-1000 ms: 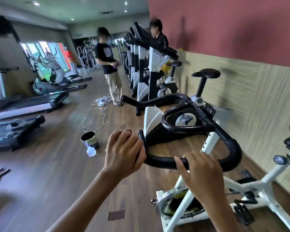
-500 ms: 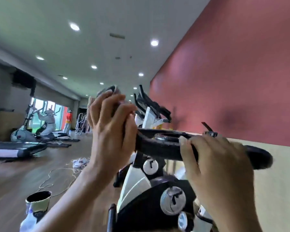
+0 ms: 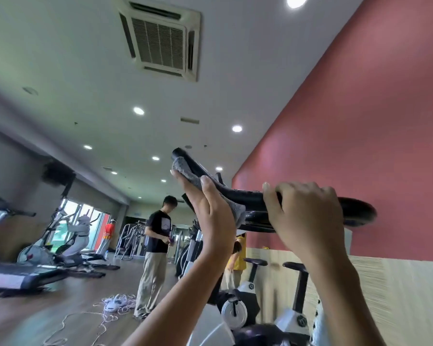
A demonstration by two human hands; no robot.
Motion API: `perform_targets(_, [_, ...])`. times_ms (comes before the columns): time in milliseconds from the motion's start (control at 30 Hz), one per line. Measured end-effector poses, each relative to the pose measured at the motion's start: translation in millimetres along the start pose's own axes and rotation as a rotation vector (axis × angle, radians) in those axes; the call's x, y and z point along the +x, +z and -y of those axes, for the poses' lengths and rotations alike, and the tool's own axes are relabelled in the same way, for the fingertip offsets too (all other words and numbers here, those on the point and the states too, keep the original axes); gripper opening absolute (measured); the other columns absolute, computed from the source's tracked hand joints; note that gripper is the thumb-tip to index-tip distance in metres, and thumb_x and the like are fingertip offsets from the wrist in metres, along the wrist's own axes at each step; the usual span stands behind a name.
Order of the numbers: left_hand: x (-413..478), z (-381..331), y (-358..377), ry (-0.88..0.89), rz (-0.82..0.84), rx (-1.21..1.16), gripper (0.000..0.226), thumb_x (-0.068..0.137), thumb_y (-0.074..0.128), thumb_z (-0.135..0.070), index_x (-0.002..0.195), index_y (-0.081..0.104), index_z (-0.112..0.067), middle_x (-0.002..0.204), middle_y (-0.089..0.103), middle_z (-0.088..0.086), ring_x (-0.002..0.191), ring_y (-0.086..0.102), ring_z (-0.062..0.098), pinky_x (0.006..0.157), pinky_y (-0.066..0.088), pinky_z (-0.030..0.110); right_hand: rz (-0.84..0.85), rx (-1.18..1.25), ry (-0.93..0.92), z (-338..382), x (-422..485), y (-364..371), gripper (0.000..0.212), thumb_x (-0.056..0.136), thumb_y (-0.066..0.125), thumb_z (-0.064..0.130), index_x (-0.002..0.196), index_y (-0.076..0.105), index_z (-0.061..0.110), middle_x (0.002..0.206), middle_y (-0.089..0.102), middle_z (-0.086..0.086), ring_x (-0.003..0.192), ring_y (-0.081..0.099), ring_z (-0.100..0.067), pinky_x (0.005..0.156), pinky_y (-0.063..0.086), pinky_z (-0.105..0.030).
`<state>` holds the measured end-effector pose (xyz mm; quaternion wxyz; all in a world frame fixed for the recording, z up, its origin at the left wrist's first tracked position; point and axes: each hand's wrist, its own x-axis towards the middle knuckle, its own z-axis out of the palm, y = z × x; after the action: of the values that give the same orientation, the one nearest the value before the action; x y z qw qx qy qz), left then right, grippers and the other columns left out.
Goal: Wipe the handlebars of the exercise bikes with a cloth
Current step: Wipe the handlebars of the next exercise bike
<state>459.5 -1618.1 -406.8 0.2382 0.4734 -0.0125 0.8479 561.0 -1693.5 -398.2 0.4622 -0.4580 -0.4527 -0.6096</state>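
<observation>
The black handlebar (image 3: 255,199) sits high in my view, against the red wall (image 3: 348,136) and the ceiling. My left hand (image 3: 210,211) presses a grey cloth (image 3: 193,174) around its upturned left end, the grip closed on cloth and bar together. My right hand (image 3: 308,213) wraps the bar just beside it, fingers curled over the top. Below stand white exercise bikes (image 3: 238,305). A person in a black shirt (image 3: 156,233) stands on the wooden floor (image 3: 35,315), near a tangled rope (image 3: 115,303).
</observation>
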Motion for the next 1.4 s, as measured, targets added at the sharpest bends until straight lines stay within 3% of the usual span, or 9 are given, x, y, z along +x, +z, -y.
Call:
perform_targets(133, [14.3,6.1,-5.9,-0.026,-0.054,0.025,0.063,0.085,0.032,-0.062,0.143,0.008,-0.061,0.155,0.029,0.022,0.138,0.037,0.043,0.108,0.037,0.064,-0.007,0.0,-0.002,-1.6,-1.3,1.8,0.056,0.097,0.029,0.044,0.07,0.066,0.011,0.058,0.059,-0.003,0.055,0.041,-0.021,0.065,0.032,-0.033])
perform_targets(367, [-5.9,5.2,-0.2,0.137,0.036,0.188,0.07,0.095,0.028,-0.039,0.155,-0.006,-0.029,0.163,-0.005,-0.01,0.149,0.001,0.004,0.118,0.01,0.026,-0.116,0.025,-0.043,-10.5,-19.8,5.7,0.049,0.098,0.034,0.047,0.093,0.069,0.014,0.082,0.066,-0.003,0.079,0.056,-0.026,0.085,0.037,-0.04])
perform_targets(700, [-20.3,-2.8,9.2,0.115,0.04,0.297,0.061,0.091,0.027,-0.046,0.14,-0.009,-0.057,0.163,-0.006,0.002,0.148,0.017,0.031,0.117,0.027,0.053,-0.234,-0.019,0.12,-8.0,-24.3,13.0,0.051,0.094,0.041,0.054,0.089,0.068,0.01,0.081,0.061,-0.009,0.084,0.052,-0.031,0.092,0.034,-0.044])
perform_targets(900, [35.2,13.1,-19.5,0.13,0.031,0.225,0.056,0.087,0.033,-0.059,0.128,0.001,-0.08,0.16,0.022,0.014,0.144,0.029,0.038,0.109,0.036,0.063,-0.213,0.0,0.109,-9.1,-25.4,12.1,0.053,0.096,0.039,0.056,0.091,0.065,0.009,0.083,0.061,-0.01,0.084,0.05,-0.031,0.093,0.035,-0.046])
perform_targets(1033, [13.6,-2.3,-4.1,0.089,0.024,0.294,0.063,0.102,0.03,-0.035,0.153,-0.006,-0.04,0.165,-0.002,-0.003,0.14,0.009,-0.005,0.099,0.024,-0.003,-0.212,0.005,0.124,-9.0,-26.5,11.3,0.054,0.098,0.036,0.055,0.091,0.065,0.009,0.085,0.061,-0.01,0.087,0.051,-0.032,0.097,0.034,-0.047])
perform_targets(1100, [13.4,-3.2,-5.3,0.114,0.045,0.299,0.067,0.098,0.03,-0.037,0.155,-0.006,-0.034,0.164,0.0,-0.001,0.147,0.014,0.01,0.116,0.026,0.019,-0.208,0.015,0.109,-10.0,-27.4,11.5,0.053,0.098,0.035,0.054,0.092,0.065,0.01,0.086,0.062,-0.01,0.087,0.051,-0.032,0.098,0.034,-0.047])
perform_targets(1167, [25.2,-3.6,-11.4,0.08,0.069,0.22,0.076,0.088,0.033,-0.043,0.154,-0.005,-0.038,0.159,0.017,0.004,0.135,0.043,0.031,0.105,0.045,0.05,-0.195,0.018,0.089,-11.7,-28.4,10.8,0.053,0.098,0.035,0.054,0.094,0.065,0.01,0.087,0.062,-0.009,0.088,0.052,-0.032,0.098,0.035,-0.047])
perform_targets(1267, [40.8,-4.6,-13.8,0.03,0.05,0.082,0.079,0.086,0.037,-0.036,0.154,-0.002,-0.038,0.152,0.033,0.011,0.119,0.058,0.027,0.092,0.055,0.04,-0.167,0.013,0.072,-14.1,-28.5,7.1,0.052,0.098,0.035,0.054,0.096,0.065,0.011,0.088,0.062,-0.009,0.089,0.053,-0.032,0.098,0.034,-0.047])
perform_targets(1400, [8.5,-16.4,-3.7,0.095,0.082,0.373,0.066,0.099,0.032,-0.025,0.154,-0.004,-0.031,0.163,-0.013,0.009,0.138,0.03,0.019,0.104,0.044,0.024,-0.136,0.016,0.083,-13.0,-29.4,3.7,0.052,0.096,0.035,0.054,0.099,0.065,0.011,0.091,0.063,-0.008,0.092,0.054,-0.032,0.1,0.034,-0.048])
